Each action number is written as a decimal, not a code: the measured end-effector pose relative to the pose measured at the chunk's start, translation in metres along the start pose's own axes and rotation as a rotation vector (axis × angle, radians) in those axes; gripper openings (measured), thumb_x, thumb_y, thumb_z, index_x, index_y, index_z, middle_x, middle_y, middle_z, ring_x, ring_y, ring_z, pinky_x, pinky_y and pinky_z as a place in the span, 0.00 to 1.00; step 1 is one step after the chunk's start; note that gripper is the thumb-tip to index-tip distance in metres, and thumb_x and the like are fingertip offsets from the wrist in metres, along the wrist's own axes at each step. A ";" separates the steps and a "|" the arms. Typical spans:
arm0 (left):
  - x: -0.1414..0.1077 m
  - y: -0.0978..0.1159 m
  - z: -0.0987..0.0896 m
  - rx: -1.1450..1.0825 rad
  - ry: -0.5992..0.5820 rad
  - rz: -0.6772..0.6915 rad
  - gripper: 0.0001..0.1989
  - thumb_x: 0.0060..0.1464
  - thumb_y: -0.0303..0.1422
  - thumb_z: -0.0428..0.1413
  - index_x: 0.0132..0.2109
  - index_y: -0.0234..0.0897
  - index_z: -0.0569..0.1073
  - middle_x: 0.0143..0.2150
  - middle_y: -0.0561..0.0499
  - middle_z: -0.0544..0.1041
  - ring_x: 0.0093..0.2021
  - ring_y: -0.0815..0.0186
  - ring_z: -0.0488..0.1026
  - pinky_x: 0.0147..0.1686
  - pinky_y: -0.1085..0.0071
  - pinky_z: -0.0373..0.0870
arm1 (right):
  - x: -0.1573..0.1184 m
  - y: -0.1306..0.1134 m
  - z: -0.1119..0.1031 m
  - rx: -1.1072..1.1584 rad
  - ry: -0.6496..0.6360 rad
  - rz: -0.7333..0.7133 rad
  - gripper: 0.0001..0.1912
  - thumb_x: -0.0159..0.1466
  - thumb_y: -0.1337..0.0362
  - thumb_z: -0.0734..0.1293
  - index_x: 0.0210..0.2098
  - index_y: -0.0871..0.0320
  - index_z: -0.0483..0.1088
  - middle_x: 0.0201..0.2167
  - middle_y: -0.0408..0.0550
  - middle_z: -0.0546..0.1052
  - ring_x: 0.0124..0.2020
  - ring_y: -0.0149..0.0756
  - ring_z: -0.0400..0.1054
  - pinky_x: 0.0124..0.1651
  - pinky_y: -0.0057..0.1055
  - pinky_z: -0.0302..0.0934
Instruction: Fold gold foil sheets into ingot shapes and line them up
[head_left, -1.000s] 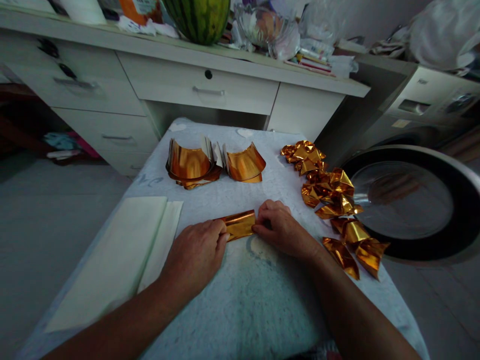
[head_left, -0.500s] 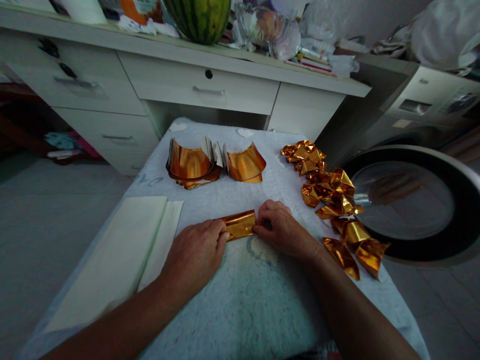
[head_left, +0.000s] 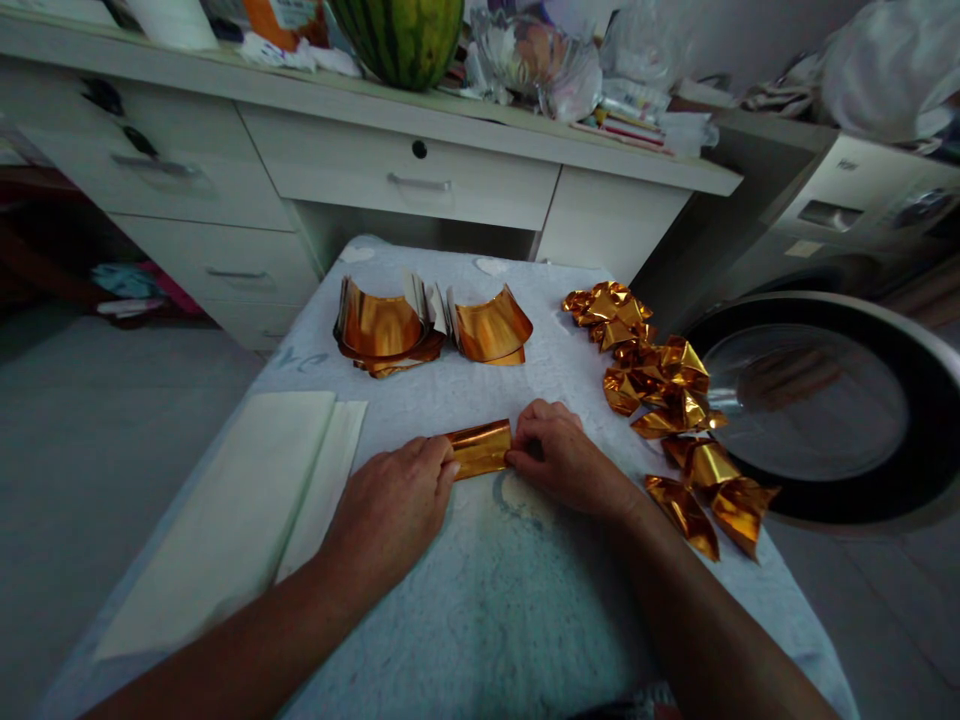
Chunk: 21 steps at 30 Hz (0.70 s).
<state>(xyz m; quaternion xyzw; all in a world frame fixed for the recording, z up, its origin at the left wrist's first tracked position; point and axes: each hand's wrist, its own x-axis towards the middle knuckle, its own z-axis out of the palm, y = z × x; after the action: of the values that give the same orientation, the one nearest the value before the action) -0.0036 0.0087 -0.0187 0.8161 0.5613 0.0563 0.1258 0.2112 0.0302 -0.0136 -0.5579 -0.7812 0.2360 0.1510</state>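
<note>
A strip of shiny gold foil paper [head_left: 481, 449], folded or rolled into a narrow band, lies low over the cloth in the middle. My left hand [head_left: 401, 495] is closed on its left end, thumb on the near edge. At the right end, my right hand [head_left: 559, 455] pinches the foil between thumb and fingers. Beyond the hands stand two stacks of curved gold foil sheets, a left stack [head_left: 382, 325] and a right stack [head_left: 493, 325], with pale backs showing. Several folded gold foil pieces [head_left: 660, 370] form a row along the right side.
The cloth-covered table [head_left: 480, 620] also bears folded pale paper sheets [head_left: 232, 500] at left. An open round washing machine door [head_left: 832, 400] sits against its right side. Behind is a white drawer counter [head_left: 480, 185] holding a watermelon [head_left: 401, 40] and a glass bowl [head_left: 525, 55].
Both hands keep their hold on the foil strip, with hardly any movement. The whole view has shifted very slightly.
</note>
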 end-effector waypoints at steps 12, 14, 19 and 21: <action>0.000 0.001 -0.002 0.038 -0.017 -0.036 0.10 0.66 0.34 0.45 0.40 0.38 0.70 0.39 0.47 0.79 0.36 0.58 0.77 0.34 0.65 0.66 | 0.000 -0.001 -0.001 0.010 -0.007 0.011 0.09 0.59 0.72 0.70 0.23 0.59 0.69 0.34 0.45 0.72 0.39 0.37 0.61 0.45 0.37 0.51; -0.001 0.002 -0.003 0.054 -0.020 -0.038 0.11 0.66 0.35 0.45 0.41 0.38 0.70 0.39 0.47 0.79 0.36 0.58 0.77 0.34 0.65 0.66 | 0.000 -0.001 -0.001 0.008 -0.006 0.011 0.09 0.59 0.71 0.69 0.23 0.59 0.70 0.34 0.45 0.71 0.39 0.37 0.60 0.45 0.37 0.51; 0.000 0.002 -0.003 0.067 -0.029 -0.041 0.11 0.66 0.34 0.44 0.42 0.38 0.70 0.39 0.46 0.79 0.35 0.58 0.77 0.33 0.65 0.66 | 0.000 0.000 0.000 0.012 0.003 0.007 0.09 0.59 0.71 0.69 0.23 0.58 0.69 0.34 0.45 0.71 0.39 0.37 0.61 0.45 0.37 0.51; 0.002 0.002 -0.003 0.066 -0.037 -0.043 0.11 0.66 0.34 0.44 0.42 0.38 0.70 0.39 0.46 0.79 0.36 0.58 0.77 0.34 0.65 0.66 | 0.000 0.000 0.001 0.012 0.012 0.010 0.09 0.58 0.71 0.69 0.23 0.58 0.69 0.34 0.45 0.71 0.39 0.37 0.61 0.45 0.37 0.51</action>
<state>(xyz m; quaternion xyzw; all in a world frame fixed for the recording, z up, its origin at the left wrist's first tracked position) -0.0017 0.0098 -0.0151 0.8083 0.5780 0.0199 0.1104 0.2107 0.0298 -0.0145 -0.5624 -0.7759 0.2382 0.1577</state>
